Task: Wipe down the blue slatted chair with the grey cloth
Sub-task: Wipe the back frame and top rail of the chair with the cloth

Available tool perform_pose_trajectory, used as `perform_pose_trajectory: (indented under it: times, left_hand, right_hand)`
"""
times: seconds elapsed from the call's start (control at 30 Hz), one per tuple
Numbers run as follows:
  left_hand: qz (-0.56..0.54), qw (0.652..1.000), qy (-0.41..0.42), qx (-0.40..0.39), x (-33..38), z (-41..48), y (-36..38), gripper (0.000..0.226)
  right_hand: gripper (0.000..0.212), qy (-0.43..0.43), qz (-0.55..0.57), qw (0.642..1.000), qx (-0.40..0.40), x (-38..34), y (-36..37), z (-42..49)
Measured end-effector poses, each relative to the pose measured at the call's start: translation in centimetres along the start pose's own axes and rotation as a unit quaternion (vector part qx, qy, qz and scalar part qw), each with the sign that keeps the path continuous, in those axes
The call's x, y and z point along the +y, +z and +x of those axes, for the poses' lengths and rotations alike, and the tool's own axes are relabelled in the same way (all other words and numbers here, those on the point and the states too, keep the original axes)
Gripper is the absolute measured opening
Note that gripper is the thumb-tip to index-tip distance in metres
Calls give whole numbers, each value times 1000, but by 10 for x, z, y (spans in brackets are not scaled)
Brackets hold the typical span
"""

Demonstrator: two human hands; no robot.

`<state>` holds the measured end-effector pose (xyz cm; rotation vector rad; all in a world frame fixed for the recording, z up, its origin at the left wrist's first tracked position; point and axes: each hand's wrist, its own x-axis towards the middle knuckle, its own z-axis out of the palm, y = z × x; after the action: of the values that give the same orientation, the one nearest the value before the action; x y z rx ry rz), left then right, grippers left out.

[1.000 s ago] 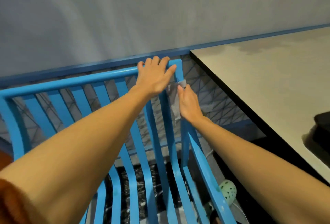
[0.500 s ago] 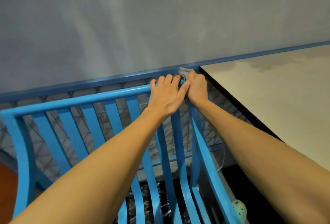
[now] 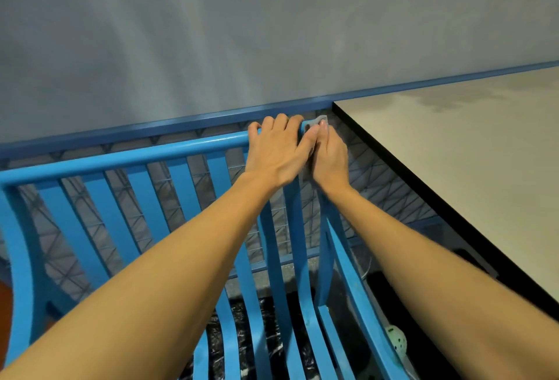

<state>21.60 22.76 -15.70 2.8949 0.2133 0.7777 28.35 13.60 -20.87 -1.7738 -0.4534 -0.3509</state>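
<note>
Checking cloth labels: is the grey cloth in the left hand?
No, the grey cloth is pinched in the right hand at the chair's top right corner, while the left hand grips the top rail bare.

One head-worn wide-angle view looks forward and down from close above the blue chair [image 3: 157, 198], both forearms reaching away from the lens toward the grey wall [image 3: 242, 31].

no readable text, no labels, no brands, no numbers
</note>
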Motion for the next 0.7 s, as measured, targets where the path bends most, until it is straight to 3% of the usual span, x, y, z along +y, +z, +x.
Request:
perform_pose_trajectory:
  times: [0.1, 0.17, 0.3, 0.4, 0.53, 0.6, 0.7]
  left_hand:
    - [3, 1000, 1, 4, 0, 0, -1, 55]
    - [5, 1000, -3, 2, 1, 0, -2, 53]
    - [6, 1000, -6, -2, 3, -5, 0, 58]
    - [6, 1000, 6, 8, 0, -5, 4, 58]
    - [9, 1000, 11, -4, 1, -3, 2, 55]
    - [15, 1000, 11, -1, -2, -3, 3, 57]
    - [17, 1000, 10, 9, -2, -2, 3, 61]
  right_hand:
    - [65, 108, 4, 992, -63, -12, -1, 29]
    - [60, 177, 23, 982, -52, -20, 4, 46]
    - [47, 53, -40, 998, 18, -11, 5, 9]
    - [37, -6, -52, 999, -9, 9, -7, -24]
    - [70, 23, -74, 995, -69, 14, -14, 2]
    - [82, 72, -10, 996, -51, 2, -5, 18]
    - [70, 77, 15, 997, 12, -6, 5, 13]
